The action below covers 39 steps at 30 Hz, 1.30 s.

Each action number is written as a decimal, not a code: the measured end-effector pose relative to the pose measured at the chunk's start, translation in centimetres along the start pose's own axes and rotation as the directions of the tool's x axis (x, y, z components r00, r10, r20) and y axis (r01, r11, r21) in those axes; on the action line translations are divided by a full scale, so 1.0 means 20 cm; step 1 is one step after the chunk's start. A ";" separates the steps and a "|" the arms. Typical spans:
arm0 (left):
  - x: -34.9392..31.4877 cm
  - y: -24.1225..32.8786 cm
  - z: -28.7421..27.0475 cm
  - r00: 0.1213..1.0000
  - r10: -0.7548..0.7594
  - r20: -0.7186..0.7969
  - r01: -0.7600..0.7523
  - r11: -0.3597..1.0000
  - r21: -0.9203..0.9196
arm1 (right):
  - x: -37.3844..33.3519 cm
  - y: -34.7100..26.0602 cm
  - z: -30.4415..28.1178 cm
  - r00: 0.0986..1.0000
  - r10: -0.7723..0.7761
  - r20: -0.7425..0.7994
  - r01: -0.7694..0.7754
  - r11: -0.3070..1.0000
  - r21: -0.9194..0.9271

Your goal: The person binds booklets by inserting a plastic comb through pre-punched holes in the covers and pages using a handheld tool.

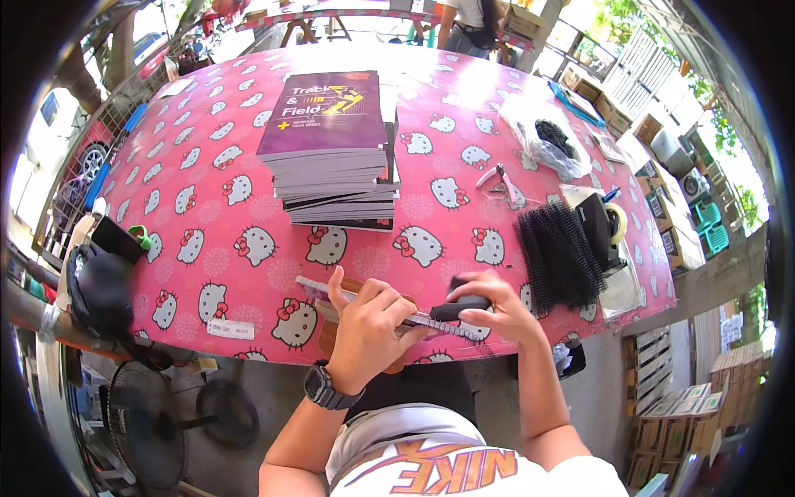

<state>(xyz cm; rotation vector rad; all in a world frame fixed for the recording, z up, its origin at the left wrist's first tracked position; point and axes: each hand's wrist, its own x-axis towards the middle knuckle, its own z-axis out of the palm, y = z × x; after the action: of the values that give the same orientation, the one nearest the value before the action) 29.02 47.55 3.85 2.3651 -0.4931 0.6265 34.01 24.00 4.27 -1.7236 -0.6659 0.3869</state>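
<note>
My left hand is closed around a thin book, held tilted on edge near the table's front edge. A dark spiral coil runs along the book's edge towards the right. My right hand grips a black rounded tool against the coil end; its exact kind is hard to make out. Partly hidden under my left hand is a brown block. Beyond my hands stands a tall stack of purple-covered books. Loose black spiral coils lie bunched to the right of my right hand.
Pink-handled pliers and a plastic bag with black coils lie at right, near a tape dispenser. A paper strip rests at front left. A fan stands below the table. Another person is at the far side.
</note>
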 end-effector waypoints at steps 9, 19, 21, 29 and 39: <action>0.00 -0.01 -0.04 0.995 -0.064 -0.074 0.067 0.997 0.040 | 0.11 -0.07 -0.04 0.989 -0.034 0.144 0.017 0.993 0.117; -0.02 -0.06 -0.04 0.989 -0.131 -0.061 0.131 0.991 -0.017 | 0.23 -0.05 0.03 0.984 0.075 0.163 -0.026 0.958 -0.285; -0.04 -0.07 -0.04 0.992 -0.114 -0.062 0.112 0.993 -0.021 | 0.23 -0.09 0.00 0.989 0.096 0.109 -0.057 0.947 -0.317; -0.06 -0.14 -0.09 0.956 -0.148 -0.252 0.143 0.989 -0.035 | 0.27 -0.04 0.07 0.991 -0.007 0.132 -0.016 0.986 0.166; -0.28 -0.21 0.12 0.774 -0.631 -0.054 0.149 0.265 -0.953 | 0.24 -0.05 0.06 0.962 -0.142 0.232 0.136 0.990 0.042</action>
<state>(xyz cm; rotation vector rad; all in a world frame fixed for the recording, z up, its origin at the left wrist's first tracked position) 27.23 50.04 -2.93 1.0748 0.0518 0.4120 36.92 28.05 5.39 -1.6095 -0.9441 0.5023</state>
